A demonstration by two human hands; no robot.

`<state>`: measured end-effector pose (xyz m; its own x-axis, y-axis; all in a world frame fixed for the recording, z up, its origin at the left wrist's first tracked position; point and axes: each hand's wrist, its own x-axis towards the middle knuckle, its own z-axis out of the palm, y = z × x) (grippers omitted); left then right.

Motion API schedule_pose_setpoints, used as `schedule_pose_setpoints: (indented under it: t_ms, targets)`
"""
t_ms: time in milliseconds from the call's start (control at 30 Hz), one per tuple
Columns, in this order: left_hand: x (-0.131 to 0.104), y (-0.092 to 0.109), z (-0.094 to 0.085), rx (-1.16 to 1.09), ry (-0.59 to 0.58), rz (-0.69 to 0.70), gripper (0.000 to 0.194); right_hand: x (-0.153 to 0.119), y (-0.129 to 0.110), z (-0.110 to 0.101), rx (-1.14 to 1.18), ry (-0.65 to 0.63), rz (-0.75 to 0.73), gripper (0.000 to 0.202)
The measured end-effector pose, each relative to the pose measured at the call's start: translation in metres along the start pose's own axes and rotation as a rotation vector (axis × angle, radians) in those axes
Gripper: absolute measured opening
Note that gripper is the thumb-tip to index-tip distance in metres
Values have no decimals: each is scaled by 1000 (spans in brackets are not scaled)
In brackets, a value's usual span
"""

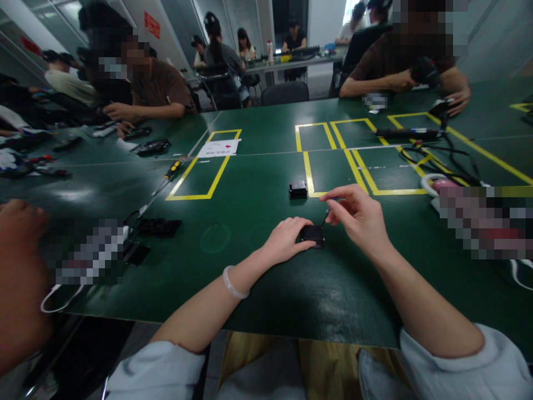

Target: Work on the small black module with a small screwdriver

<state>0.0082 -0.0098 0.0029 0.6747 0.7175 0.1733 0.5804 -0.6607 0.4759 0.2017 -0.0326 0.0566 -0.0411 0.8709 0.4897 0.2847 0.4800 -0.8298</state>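
A small black rectangular block [314, 235] lies on the green table, and my left hand [287, 239] grips its left side between thumb and fingers. Held in a pinch by my right hand [353, 211] is a thin screwdriver [326, 217], tilted, its dark shaft reaching down to the block's right upper edge. Whether the tip sits in a screw is too small to tell. Just beyond, a second black block [298, 189] stands apart from both hands, beside a yellow tape line.
Yellow tape rectangles [210, 196] mark the green table [258, 300]. A yellow-black screwdriver [172, 169] and black parts [158, 226] lie left. Cables [458, 161] and a black tool [410, 134] lie right. A co-worker's arm [23, 283] intrudes at left; other people sit opposite.
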Motion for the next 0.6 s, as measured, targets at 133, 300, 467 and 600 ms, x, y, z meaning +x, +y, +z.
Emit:
schedule_pose_setpoints:
  t_ms: [133, 300, 467, 600]
  targets:
    - [0, -1, 0, -3, 9, 6, 38, 0, 1, 0, 52, 15, 25, 20]
    - [0, -1, 0, 3, 7, 15, 39, -1, 1, -1, 17, 11, 33, 17]
    - [0, -1, 0, 9, 5, 11, 39, -1, 1, -2, 4, 9, 27, 16]
    - [0, -1, 1, 11, 16, 21, 39, -1, 0, -2, -7, 3, 24, 16]
